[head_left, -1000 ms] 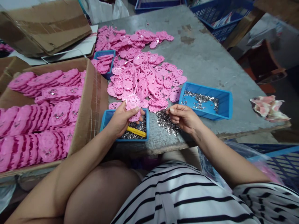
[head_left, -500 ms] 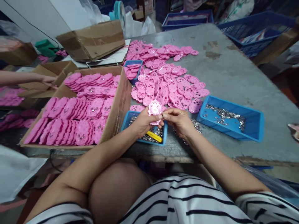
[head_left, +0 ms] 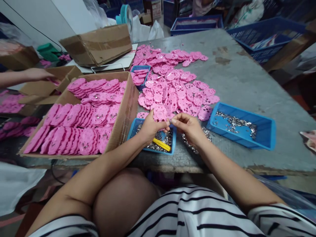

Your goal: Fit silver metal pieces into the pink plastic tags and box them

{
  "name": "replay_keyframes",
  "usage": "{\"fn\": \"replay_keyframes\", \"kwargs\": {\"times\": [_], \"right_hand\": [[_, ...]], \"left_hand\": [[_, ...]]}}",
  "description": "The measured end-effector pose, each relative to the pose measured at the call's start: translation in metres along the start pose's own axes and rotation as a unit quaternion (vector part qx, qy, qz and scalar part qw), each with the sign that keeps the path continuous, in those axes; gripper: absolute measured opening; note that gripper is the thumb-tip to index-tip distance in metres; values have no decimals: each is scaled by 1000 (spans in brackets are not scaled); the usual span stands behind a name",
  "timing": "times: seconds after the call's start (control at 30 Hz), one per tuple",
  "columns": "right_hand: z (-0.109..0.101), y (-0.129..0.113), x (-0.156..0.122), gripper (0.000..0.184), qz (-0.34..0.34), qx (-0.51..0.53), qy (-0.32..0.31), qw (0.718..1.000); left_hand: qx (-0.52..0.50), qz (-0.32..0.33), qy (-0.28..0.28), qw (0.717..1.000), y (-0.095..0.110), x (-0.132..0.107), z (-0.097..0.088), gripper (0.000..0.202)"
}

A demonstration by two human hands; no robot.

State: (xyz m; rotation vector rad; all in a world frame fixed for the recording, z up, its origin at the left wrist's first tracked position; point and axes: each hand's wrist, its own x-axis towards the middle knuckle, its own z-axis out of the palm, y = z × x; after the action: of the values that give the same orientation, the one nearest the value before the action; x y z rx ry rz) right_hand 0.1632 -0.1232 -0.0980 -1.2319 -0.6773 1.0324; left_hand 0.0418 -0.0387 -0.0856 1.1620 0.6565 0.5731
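Observation:
My left hand [head_left: 152, 127] grips a pink plastic plate [head_left: 160, 112] with a scalloped edge, thumb across its lower part. Close beside it, my right hand [head_left: 188, 126] is pinched at the fingertips; whatever sits in the pinch is too small to make out. Below the left hand stands a blue tray [head_left: 130, 130] of small shiny metal pieces, with a yellow tool handle [head_left: 161, 144] lying across them. More metal pieces [head_left: 206, 133] lie loose on the table by my right wrist. A heap of similar pink plates [head_left: 177, 93] spreads just beyond both hands.
On the left a cardboard box [head_left: 133, 105] holds rows of stacked pink plates. To the right is a blue bin [head_left: 268, 131] with scattered metal pieces. Another person's hand [head_left: 39, 74] is over a carton at far left. A small blue tray [head_left: 141, 87] stands behind.
The plate in my left hand has tilted and shifted slightly left. My right hand stays pinched near it. The other person's hand at far left has risen, with something pink in it.

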Motion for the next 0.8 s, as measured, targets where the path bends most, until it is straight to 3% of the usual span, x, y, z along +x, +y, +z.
{"fn": "replay_keyframes", "kwargs": {"times": [0.13, 0.4, 0.53, 0.63, 0.73, 0.8], "right_hand": [[4, -1, 5, 40, -14, -37, -2, 999], [-5, -3, 6, 38, 22, 46, 20, 999], [-7, -5, 6, 32, -37, 21, 58, 997], [-4, -5, 3, 29, -87, -5, 98, 991], [2, -4, -2, 27, -88, 16, 107, 990], [8, -3, -6, 26, -78, 46, 97, 991]], "left_hand": [[-2, -5, 0, 1000, -1, 0, -1, 54], [-103, -33, -42, 993, -3, 5, -1, 34], [-137, -33, -73, 987, 1, 2, 1, 39], [-139, -7, -104, 985, 5, -4, 1, 55], [-129, 11, -118, 985, 7, -8, 0, 68], [-122, 38, -119, 985, 6, -8, -2, 65]]}}
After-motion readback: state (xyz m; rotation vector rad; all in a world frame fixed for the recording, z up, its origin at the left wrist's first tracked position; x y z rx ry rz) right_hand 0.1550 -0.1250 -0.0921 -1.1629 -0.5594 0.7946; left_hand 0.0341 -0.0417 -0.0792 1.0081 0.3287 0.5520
